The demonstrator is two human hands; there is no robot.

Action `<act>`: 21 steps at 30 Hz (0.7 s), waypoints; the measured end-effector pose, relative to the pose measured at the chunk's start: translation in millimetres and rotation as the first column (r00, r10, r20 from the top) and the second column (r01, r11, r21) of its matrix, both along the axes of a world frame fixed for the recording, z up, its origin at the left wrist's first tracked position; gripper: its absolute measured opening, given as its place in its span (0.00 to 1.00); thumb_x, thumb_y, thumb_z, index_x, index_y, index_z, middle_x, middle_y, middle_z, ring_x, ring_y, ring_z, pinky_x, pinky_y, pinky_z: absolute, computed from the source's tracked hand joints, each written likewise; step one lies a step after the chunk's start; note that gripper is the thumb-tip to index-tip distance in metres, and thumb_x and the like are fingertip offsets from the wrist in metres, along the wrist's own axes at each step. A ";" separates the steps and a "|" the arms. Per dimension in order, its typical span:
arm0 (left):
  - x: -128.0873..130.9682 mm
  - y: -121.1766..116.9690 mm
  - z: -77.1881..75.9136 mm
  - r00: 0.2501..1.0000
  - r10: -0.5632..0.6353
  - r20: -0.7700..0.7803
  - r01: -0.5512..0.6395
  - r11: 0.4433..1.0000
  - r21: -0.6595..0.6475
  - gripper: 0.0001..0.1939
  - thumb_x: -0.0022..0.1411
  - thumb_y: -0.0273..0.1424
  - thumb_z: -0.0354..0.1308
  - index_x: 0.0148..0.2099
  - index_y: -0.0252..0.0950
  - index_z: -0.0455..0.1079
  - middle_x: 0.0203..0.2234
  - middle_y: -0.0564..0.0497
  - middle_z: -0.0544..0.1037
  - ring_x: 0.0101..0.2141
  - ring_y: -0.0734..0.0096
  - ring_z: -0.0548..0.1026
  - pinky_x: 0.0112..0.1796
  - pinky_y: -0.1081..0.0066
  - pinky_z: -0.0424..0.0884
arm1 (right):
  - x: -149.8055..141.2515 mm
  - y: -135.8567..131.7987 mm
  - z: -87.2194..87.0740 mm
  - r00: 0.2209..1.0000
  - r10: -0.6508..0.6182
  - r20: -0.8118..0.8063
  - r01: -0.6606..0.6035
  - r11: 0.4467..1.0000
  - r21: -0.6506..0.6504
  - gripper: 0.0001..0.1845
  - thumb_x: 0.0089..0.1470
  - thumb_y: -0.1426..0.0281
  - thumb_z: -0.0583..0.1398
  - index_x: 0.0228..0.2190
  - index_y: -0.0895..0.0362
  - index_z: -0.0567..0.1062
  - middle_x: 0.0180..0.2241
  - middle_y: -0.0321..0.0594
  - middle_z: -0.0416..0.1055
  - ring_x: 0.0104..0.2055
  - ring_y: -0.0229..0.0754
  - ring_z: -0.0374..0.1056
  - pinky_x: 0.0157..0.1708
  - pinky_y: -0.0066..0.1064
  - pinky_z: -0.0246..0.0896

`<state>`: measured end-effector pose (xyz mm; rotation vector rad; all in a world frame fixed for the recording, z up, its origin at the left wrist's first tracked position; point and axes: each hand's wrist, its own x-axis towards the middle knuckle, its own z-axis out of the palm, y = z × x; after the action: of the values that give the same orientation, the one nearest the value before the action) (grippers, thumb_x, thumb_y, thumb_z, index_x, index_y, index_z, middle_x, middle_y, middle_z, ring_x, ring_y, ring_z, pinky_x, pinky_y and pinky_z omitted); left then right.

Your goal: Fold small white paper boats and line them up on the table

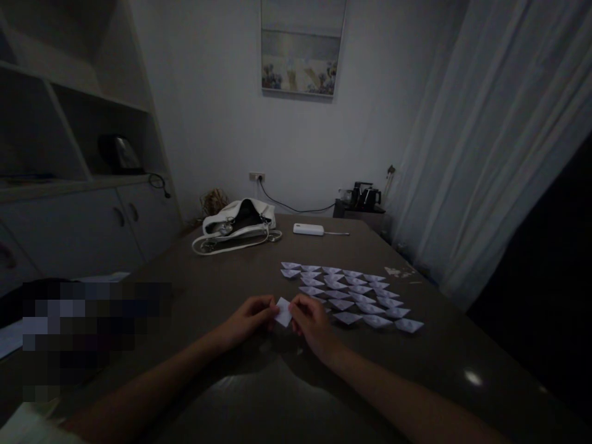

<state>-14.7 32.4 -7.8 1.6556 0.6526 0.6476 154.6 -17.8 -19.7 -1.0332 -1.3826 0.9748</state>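
Note:
Both my hands meet over the dark table (462, 364), pinching a small white folded paper (283, 312) between them. My left hand (250, 319) grips its left edge with curled fingers. My right hand (312, 320) holds the right edge the same way. Just beyond my right hand lie several small folded paper boats (351, 295) set out in rows on the table top.
A white handbag (238, 225) lies at the far side of the table, with a white power bank (308, 229) and cable beside it. Cabinets and shelves stand on the left, a curtain hangs on the right, and a kettle set (363, 196) sits on a side stand.

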 end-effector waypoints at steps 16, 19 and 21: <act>1.9 0.9 -0.8 0.998 0.064 0.024 -0.066 0.995 0.072 0.17 0.58 0.44 0.54 0.29 0.34 0.61 0.19 0.57 0.65 0.22 0.75 0.63 0.24 0.77 0.58 | -0.5 1.2 0.8 0.999 0.044 0.031 -0.043 0.999 -0.032 0.12 0.52 0.66 0.55 0.20 0.58 0.65 0.15 0.29 0.59 0.16 0.31 0.55 0.17 0.22 0.48; 2.1 -3.9 16.2 0.978 0.190 0.085 -0.206 0.942 0.266 0.13 0.59 0.41 0.55 0.33 0.35 0.62 0.25 0.54 0.67 0.28 0.72 0.66 0.30 0.73 0.63 | -0.8 2.4 1.6 1.000 0.024 0.008 -0.023 0.998 -0.066 0.12 0.51 0.65 0.56 0.20 0.57 0.64 0.15 0.29 0.59 0.16 0.31 0.54 0.16 0.22 0.48; 2.4 -16.5 34.4 0.958 0.241 0.158 -0.285 0.870 0.402 0.11 0.59 0.38 0.56 0.34 0.35 0.65 0.30 0.51 0.69 0.34 0.67 0.67 0.37 0.70 0.64 | -1.1 4.3 0.0 1.000 0.008 -0.026 -0.010 0.996 -0.087 0.12 0.50 0.65 0.56 0.20 0.57 0.64 0.14 0.28 0.59 0.15 0.31 0.54 0.16 0.22 0.47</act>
<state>-12.4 15.8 26.6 1.9295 0.7038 1.1303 153.4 -13.6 -19.8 -1.0768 -1.3345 1.0592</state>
